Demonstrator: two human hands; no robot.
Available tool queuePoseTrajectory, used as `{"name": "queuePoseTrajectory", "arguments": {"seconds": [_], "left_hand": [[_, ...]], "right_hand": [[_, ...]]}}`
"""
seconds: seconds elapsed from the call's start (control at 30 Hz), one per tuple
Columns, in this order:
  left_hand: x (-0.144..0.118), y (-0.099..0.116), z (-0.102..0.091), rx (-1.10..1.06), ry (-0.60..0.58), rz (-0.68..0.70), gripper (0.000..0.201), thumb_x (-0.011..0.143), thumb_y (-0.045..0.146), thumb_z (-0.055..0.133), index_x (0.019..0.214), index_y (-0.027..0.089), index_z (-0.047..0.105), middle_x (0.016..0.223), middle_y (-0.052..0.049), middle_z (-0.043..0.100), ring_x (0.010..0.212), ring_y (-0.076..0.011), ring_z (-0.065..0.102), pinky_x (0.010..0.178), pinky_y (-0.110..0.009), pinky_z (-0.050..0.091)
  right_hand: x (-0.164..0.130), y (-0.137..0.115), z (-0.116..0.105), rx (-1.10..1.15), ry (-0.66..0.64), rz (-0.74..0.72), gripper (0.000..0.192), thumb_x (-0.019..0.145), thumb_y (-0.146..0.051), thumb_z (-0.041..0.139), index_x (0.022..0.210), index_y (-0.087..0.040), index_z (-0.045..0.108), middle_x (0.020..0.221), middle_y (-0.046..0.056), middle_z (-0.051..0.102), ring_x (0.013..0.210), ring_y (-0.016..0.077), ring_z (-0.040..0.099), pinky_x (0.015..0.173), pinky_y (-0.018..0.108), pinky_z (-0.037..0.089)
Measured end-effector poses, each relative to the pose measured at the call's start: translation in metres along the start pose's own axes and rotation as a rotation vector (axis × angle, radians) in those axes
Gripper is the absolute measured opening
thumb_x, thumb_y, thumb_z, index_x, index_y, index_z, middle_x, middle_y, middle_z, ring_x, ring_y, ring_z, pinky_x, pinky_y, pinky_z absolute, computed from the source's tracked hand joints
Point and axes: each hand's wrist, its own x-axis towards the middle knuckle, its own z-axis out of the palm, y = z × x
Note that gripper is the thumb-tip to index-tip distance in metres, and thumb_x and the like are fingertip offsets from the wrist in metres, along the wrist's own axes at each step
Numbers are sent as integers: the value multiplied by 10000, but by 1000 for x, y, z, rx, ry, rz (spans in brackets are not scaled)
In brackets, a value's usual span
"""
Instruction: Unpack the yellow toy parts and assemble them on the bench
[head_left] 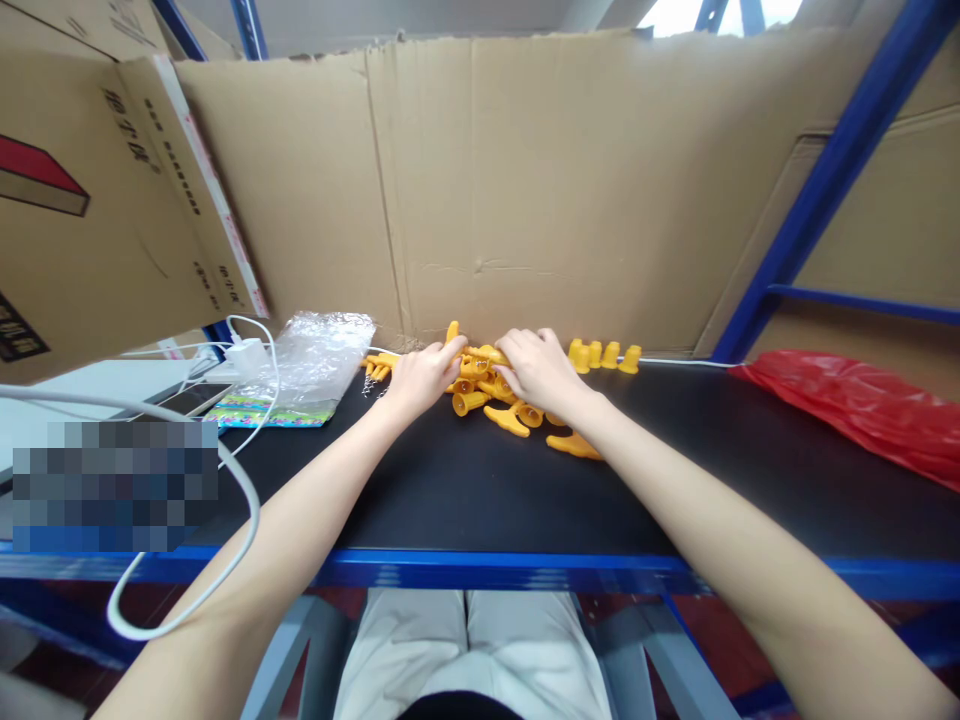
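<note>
A heap of small orange plastic parts (487,395) lies at the back of the black counter (465,490), just in front of the cardboard wall (525,180). The pieces are glossy, all one orange-yellow; some are short funnel-like cones, others long curved handles. The left hand (424,375) rests on the heap's left edge, its grip closed around one piece that sticks up above the fingers. The right hand (536,368) lies on top of the heap, fingers curled down into it; whether its grip holds anything cannot be told. Four more orange cones (604,355) stand in a row just right of the heap.
</note>
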Motion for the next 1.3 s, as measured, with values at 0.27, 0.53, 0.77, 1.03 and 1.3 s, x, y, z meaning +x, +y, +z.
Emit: {"name": "queuePoseTrajectory", "arguments": {"seconds": [0.27,0.53,0.77,1.03,1.3], "left_hand": [[2,1,1,-71,35,2,306,868,288,450,1156,230,538,880,-39,690,743,-156,642,653,-251,458],[0,-4,1,-61,33,-7,295,861,297,454,1131,224,548,878,-47,698,761,-180,657,671,-265,456],[0,-4,3,-19,-2,-14,311,856,300,469,1149,225,544,879,-44,701,768,-180,658,668,-253,446],[1,-1,-1,-39,-23,-38,324,845,312,487,1156,239,542,861,-34,699,758,-186,656,659,-256,436],[1,-5,-1,-26,-31,-47,321,832,309,490,1138,247,562,879,-34,703,779,-199,660,660,-266,443]], "right_hand": [[1,-3,-3,-30,27,6,161,848,-76,388,925,-134,517,913,108,592,797,215,499,730,322,242],[-1,3,9,75,43,-67,265,908,-216,356,1097,-99,502,964,130,605,866,234,498,748,325,255],[-1,2,6,24,-3,-67,248,888,-168,358,1051,-117,537,979,126,599,864,232,497,786,358,251],[0,1,6,-90,72,-44,262,850,-64,346,1012,-142,537,962,101,603,836,216,484,813,374,222],[-2,5,10,4,30,-81,248,886,-153,383,1079,-113,532,943,122,624,846,226,504,751,340,232]]}}
